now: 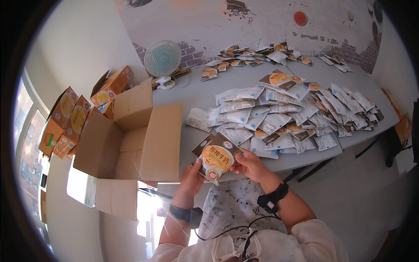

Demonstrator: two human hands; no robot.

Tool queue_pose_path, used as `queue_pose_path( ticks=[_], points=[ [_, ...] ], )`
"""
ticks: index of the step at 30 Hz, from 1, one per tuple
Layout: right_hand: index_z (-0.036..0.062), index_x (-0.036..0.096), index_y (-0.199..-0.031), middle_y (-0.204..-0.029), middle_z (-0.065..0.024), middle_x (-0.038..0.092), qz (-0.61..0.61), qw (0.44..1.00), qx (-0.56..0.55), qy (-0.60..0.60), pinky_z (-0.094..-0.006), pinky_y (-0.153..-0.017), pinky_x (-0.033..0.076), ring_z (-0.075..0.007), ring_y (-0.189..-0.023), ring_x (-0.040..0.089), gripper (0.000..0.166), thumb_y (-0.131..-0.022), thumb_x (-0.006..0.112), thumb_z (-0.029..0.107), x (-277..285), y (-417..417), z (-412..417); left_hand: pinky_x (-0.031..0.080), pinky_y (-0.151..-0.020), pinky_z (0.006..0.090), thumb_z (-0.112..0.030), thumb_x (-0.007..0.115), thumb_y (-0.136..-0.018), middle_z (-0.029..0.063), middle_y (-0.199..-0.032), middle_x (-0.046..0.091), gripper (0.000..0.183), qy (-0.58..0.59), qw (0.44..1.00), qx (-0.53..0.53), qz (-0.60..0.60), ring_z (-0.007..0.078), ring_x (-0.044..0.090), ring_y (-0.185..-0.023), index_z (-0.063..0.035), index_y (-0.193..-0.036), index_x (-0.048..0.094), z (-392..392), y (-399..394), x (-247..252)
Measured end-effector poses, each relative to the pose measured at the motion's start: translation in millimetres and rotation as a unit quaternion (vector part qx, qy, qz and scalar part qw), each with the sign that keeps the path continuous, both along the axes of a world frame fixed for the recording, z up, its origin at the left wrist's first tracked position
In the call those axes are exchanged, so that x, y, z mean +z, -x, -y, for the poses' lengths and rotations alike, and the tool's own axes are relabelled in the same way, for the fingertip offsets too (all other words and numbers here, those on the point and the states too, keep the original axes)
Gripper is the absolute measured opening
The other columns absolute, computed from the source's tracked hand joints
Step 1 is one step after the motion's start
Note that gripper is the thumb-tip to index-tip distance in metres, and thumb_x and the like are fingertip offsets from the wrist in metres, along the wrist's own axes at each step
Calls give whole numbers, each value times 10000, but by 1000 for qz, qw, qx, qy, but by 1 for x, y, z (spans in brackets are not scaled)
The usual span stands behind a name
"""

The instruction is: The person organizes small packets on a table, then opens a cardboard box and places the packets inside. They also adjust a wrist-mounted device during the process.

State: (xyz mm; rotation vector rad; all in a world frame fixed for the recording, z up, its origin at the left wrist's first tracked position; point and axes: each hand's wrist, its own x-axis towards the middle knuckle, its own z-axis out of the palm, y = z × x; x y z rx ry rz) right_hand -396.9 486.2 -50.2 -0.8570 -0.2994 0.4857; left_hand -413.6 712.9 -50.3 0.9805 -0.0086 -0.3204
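Before my body, my left hand [190, 178] and my right hand [251, 165] hold a flat, brown printed food packet [216, 159] between them. My left thumb lies on its lower left edge, while my right hand grips its right side. Behind its upper left corner shows another brown packet [202, 144]; whether it is in my grasp I cannot tell. Just past my hands a large pile of similar packets [271, 111] covers the table, many with their white backs up. To the left of my left hand stands a cardboard carton [160, 144] with its flaps spread.
More packets [248, 57] lie along the back of the grey table [193, 90], with a small stack [335, 62] at back right. A fan [162, 59] stands at back left. Printed orange cartons [70, 121] are beyond the brown carton, near the window [27, 121].
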Motion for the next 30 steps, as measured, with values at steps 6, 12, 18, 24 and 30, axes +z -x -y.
queue_pose_path(
  ticks=[6, 12, 18, 24, 30],
  points=[
    [58, 478, -1060, -812, -5, 561, -22, 998, -41, 33, -183, -507, 424, -59, -596, 533, 223, -899, 519, 206, 1, 4, -3, 466, -810, 301, -177, 495, -892, 110, -1037, 599, 337, -17, 995, -91, 38, 185, 581, -953, 55, -1136, 478, -9, 7, 2],
    [67, 522, -1012, -729, 51, 515, -34, 996, -58, 56, -152, -500, 372, -11, -583, 473, 267, -909, 492, 312, 1, 5, -2, 404, -918, 317, -64, 539, -840, 100, -1140, 558, 374, -68, 980, -179, 44, 178, 533, -1048, 31, -1190, 447, -1, 11, 17],
    [49, 523, -1071, -757, 52, 521, -20, 998, -63, 22, -142, -503, 344, 2, -591, 425, 318, -885, 533, 306, 2, 6, -3, 400, -927, 314, 15, 565, -801, 94, -1172, 532, 455, -30, 994, -88, 63, 179, 516, -1072, -12, -1226, 406, 29, 15, 19],
    [42, 516, -1077, -800, 13, 555, -18, 996, -33, 82, -148, -427, 322, -7, -569, 445, 276, -861, 550, 210, 13, 17, -4, 405, -922, 297, 4, 559, -819, 76, -1164, 523, 470, -77, 992, -26, 94, 164, 513, -1067, -30, -1245, 363, 39, 19, 41],
    [29, 525, -1064, -825, -20, 586, -16, 994, -73, 74, -152, -384, 323, -34, -558, 498, 253, -829, 550, 121, 15, 22, 2, 398, -917, 262, -29, 591, -817, 61, -1152, 532, 453, -108, 989, -46, 85, 139, 513, -1060, -29, -1221, 384, 49, 11, 37]
  ],
)
